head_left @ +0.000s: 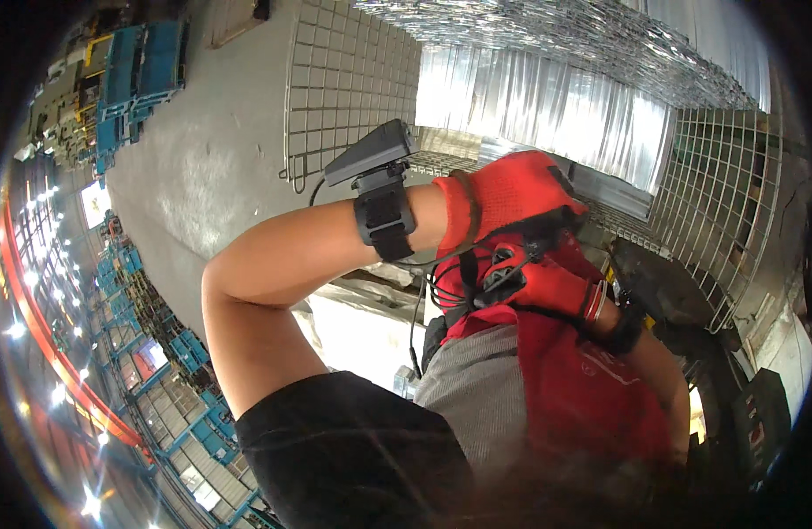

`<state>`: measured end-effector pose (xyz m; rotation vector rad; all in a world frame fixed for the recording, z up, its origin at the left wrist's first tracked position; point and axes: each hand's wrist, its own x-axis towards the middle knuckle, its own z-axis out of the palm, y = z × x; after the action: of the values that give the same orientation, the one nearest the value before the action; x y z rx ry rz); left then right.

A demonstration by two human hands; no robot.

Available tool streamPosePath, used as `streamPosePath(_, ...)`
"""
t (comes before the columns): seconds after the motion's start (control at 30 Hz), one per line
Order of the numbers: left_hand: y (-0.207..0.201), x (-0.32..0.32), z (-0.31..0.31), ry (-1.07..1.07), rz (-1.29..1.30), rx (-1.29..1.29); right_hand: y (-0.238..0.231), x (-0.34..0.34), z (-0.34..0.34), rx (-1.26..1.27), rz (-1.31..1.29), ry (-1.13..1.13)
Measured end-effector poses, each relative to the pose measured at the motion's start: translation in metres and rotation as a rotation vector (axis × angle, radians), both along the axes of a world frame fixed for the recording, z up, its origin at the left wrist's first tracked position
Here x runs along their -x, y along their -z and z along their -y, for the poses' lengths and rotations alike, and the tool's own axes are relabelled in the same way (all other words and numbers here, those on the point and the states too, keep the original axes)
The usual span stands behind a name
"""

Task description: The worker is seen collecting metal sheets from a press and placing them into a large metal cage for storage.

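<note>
Near the wearer's chest, the looped black cables [467, 275] hang just left of the gloved right hand [531, 280], look light, soft and easily snagged, and would be best held as one gathered bundle. Above them the gloved left hand [512, 198] bends inward, its fingers curled; whether either hand's fingers pinch anything I cannot tell. Farther off, shiny metal strips [547, 93] stand in a wire basket [719, 189], probably stiff lengthwise and slippery.
</note>
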<state>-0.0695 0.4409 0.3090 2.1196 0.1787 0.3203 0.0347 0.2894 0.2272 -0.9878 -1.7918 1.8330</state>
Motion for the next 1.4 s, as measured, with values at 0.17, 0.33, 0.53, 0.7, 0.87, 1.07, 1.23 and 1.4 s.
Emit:
streamPosePath(0.17, -0.008, -0.015, 0.001, -0.065, -0.076, 0.134, 0.005, 0.001, -0.002, -0.078, -0.015, -0.040)
streamPosePath(0.33, -0.019, -0.032, -0.014, -0.194, -0.613, 0.858, 0.000, 0.002, -0.015, -0.205, -0.186, -0.029)
streamPosePath(0.53, -0.016, -0.083, -0.065, 0.362, -0.881, 0.285, 0.020, 0.003, -0.004, 0.028, -0.470, 0.018)
streamPosePath(0.7, 0.115, -0.156, -0.116, 0.086, -1.104, 0.202, 0.065, -0.082, -0.011, 0.568, -0.272, 0.603)
streamPosePath(0.87, 0.321, -0.219, -0.136, 0.054, -0.998, 0.359, 0.248, -0.156, 0.006, 0.743, -0.300, 1.343)
streamPosePath(1.07, 0.468, -0.307, -0.070, 0.056, -0.922, -0.121, 0.415, -0.268, 0.022, 0.685, 0.206, 1.573)
streamPosePath(1.23, 0.538, -0.337, -0.042, -0.069, -0.848, -0.418, 0.496, -0.291, 0.032, 0.800, 0.887, 1.356)
streamPosePath(1.4, 0.582, -0.353, -0.041, -0.107, -0.759, -0.577, 0.499, -0.280, 0.026, 0.643, 1.073, 1.334)
